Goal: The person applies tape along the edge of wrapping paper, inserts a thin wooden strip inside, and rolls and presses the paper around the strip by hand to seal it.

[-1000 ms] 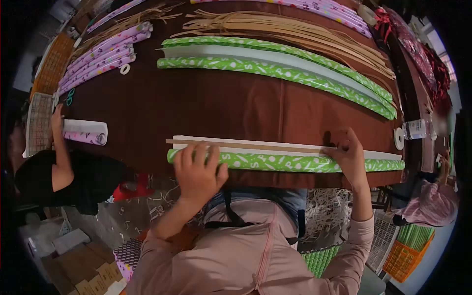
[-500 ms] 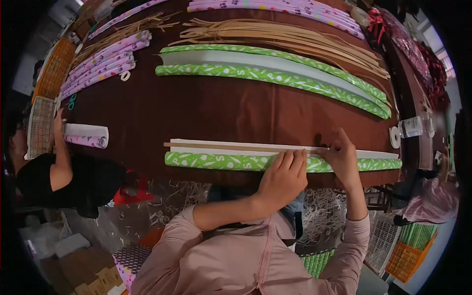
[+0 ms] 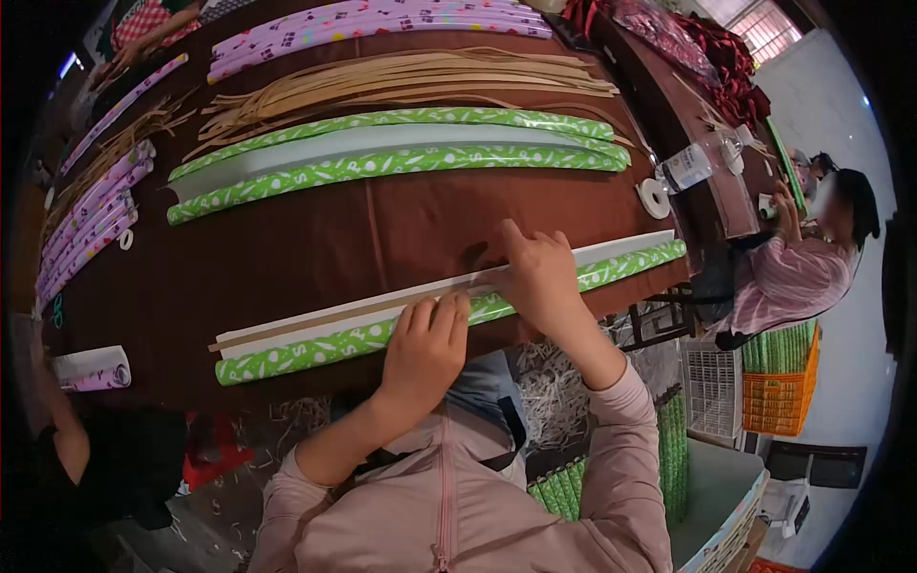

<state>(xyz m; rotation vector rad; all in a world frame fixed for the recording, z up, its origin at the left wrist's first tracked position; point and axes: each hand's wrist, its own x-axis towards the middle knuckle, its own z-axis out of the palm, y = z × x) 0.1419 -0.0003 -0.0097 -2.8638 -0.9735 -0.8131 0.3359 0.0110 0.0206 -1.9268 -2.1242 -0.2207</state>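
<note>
In front of me lies a partly rolled sheet of green patterned wrapping paper (image 3: 296, 360), its white underside (image 3: 611, 248) showing along the far edge. A thin flat brown strip (image 3: 287, 330) runs lengthwise on that white band and sticks out past the left end. My left hand (image 3: 422, 346) presses down on the roll near its middle, fingers together over the paper and strip. Just to the right, my right hand (image 3: 544, 279) has its thumb and fingers low at the strip, the index finger raised. Its fingertips appear closed on the strip, though the contact is partly hidden.
Behind lie another green roll (image 3: 382, 167), loose brown strips (image 3: 411, 81) and purple patterned rolls (image 3: 382, 33). A tape roll (image 3: 653, 199) and plastic bottle (image 3: 690, 167) stand at right. A seated co-worker (image 3: 788, 277) is on the right; another person's arm (image 3: 65, 430) is at left.
The view has swung to the right, so the table sits further left and tilted. My right hand has come nearer my left along the strip; my left hand still presses the roll.
</note>
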